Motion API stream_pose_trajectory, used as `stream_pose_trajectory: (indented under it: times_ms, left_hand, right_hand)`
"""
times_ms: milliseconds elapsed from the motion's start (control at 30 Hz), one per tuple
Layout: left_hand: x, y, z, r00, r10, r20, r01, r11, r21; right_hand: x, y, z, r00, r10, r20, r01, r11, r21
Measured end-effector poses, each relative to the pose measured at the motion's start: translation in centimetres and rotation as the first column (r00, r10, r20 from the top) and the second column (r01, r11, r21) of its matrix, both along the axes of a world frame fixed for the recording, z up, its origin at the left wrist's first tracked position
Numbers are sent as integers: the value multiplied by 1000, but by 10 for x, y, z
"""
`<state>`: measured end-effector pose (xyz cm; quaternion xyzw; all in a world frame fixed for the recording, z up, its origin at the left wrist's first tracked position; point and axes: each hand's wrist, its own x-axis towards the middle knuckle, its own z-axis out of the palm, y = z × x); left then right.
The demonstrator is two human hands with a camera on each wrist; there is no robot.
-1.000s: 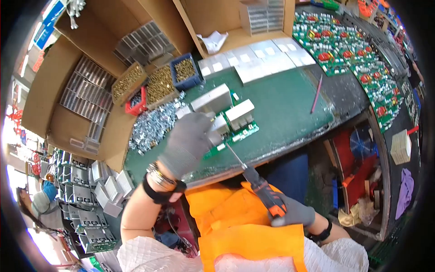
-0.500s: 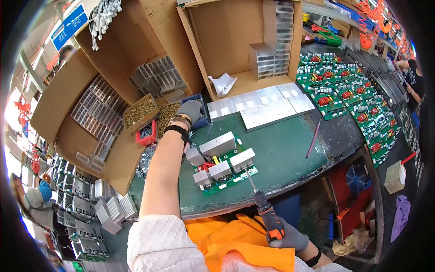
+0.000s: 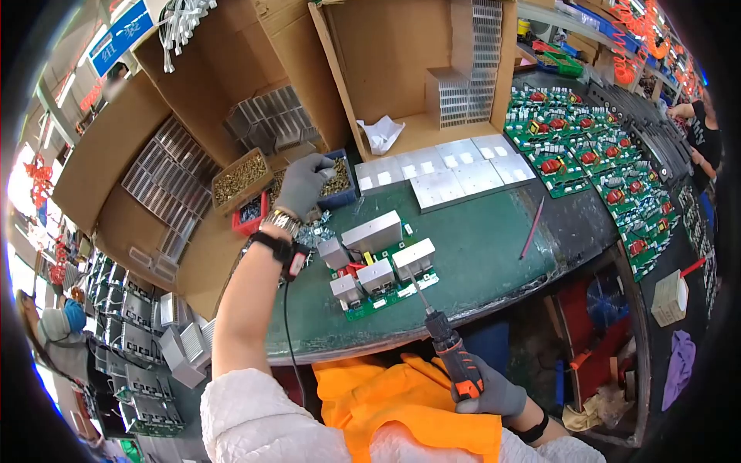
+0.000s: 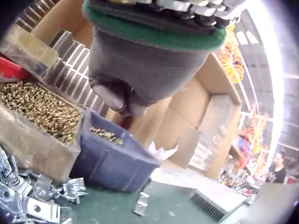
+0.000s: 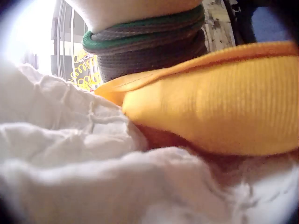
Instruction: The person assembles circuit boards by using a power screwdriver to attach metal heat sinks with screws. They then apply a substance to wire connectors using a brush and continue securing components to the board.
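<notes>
My gloved left hand point(image 3: 303, 185) is raised over the small-parts bins, beside the blue bin point(image 3: 345, 197) of brass-coloured screws. Its fingers curl in toward the thumb in the left wrist view; I cannot tell whether a screw is between them. My gloved right hand point(image 3: 500, 392) grips a black-and-orange electric screwdriver point(image 3: 457, 363) at the front of the bench. The bit points up at the near edge of a green circuit board point(image 3: 380, 303), which lies flat with several grey heat sinks point(image 3: 372, 231) standing on it. The right wrist view shows the glove cuff point(image 5: 149, 63) and orange cloth point(image 5: 210, 102).
Loose metal clips point(image 4: 35, 200) are heaped in front of the bins. Cardboard boxes point(image 3: 409, 69) with finned heat sinks stand behind, and flat metal blocks point(image 3: 440, 185) lie before them. A pink stick point(image 3: 532, 228) and rows of circuit boards point(image 3: 552, 166) lie to the right.
My left hand went from over the circuit board to the blue bin, then drew back slightly left. The screwdriver stays in my right hand, its bit near the board's front edge.
</notes>
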<state>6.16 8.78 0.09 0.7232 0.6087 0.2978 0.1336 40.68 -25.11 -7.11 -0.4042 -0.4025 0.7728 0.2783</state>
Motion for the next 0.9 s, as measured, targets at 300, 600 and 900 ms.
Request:
stream_pose_trajectory:
  times_ms: [300,600,900]
  left_hand:
    - [11,-231,-17,455,188,870,372,848,-378]
    - [-9,-277,-47,190,392,900,210,879,-428]
    - [-15,-268,-42,315,419,852,226,839,-496]
  right_hand:
    - [-29,25,24,908,307,285,-346,934,95]
    - [-53,31,27,802,475,361,-517,856,23]
    - [-51,20,26,846,428,318,-456,890,17]
